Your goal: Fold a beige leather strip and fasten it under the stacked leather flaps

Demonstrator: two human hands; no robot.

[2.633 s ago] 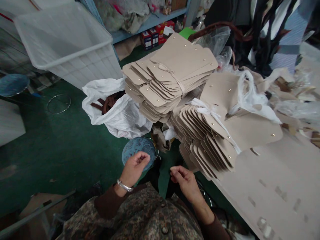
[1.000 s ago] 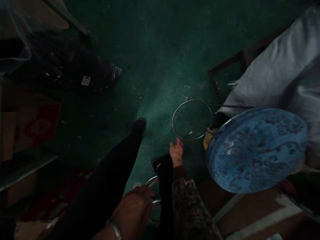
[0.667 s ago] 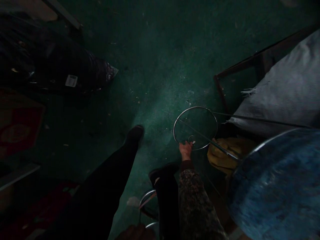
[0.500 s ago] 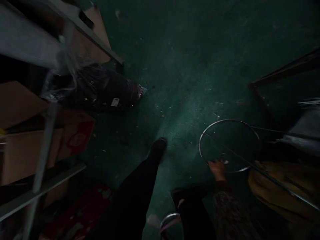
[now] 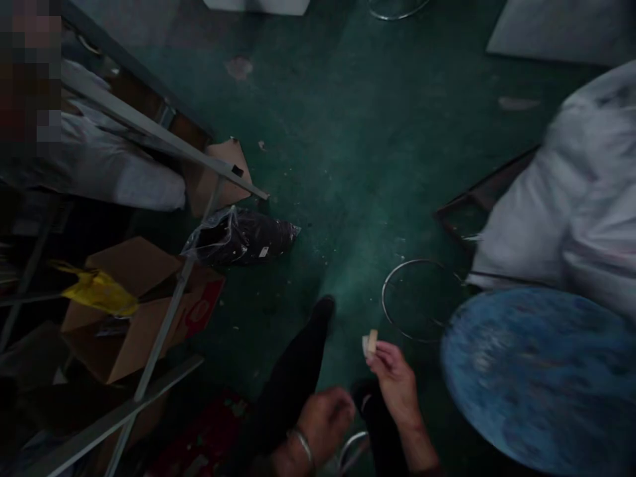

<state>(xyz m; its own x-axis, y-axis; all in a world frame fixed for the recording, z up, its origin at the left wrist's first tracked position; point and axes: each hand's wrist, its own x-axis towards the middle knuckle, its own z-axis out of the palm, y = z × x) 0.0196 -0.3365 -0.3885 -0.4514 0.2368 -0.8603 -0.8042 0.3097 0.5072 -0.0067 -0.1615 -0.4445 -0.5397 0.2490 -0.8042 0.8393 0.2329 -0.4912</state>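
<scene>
Right hand [image 5: 395,381] pinching small tan piece [image 5: 370,343] — long axis upright, tip pointing away, left hand [image 5: 322,421] loosely curled — empty

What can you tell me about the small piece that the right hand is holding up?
The small piece is pale tan, flat and roughly rectangular. Its material cannot be told in the dim, blurred picture; it may be card or leather. The fingertips of the right hand pinch its lower end, so it stands nearly upright above the fingers. It is held over the green floor, near the metal ring but apart from it. Nothing else touches it.
</scene>
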